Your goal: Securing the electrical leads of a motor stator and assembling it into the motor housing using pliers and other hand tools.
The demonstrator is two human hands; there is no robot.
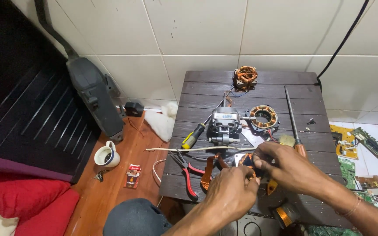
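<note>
A white mug (107,156) stands on the wooden floor left of the worktop (250,91); its inside looks dark, contents not discernible. Beside it lies a small red and white packet (132,175).

Both hands meet over the near centre of the dark slatted worktop. The left hand (232,191) comes in from below, knuckles up, fingers curled shut around a small copper-wound coil part (246,161). The right hand (285,165) enters from the lower right, forearm angled across the worktop corner, fingers pinched closed on the same part from the right side. The part sits between the 2 hands, just above the worktop surface; most of it is hidden, so its long axis cannot be told.

Behind the hands stands a grey motor housing (224,126), with a ring-shaped copper-wound stator (263,117) just to its right and a 2nd copper winding (245,78) at the far edge. A yellow and black screwdriver (193,137) lies left of the motor, tip toward the far right. A long screwdriver with an orange handle (293,120) runs near to far on the right. Red-handled pliers (185,171) lie at the left near edge, jaws toward the far left. A pale thin rod (197,149) lies crosswise in front of the motor.
</note>
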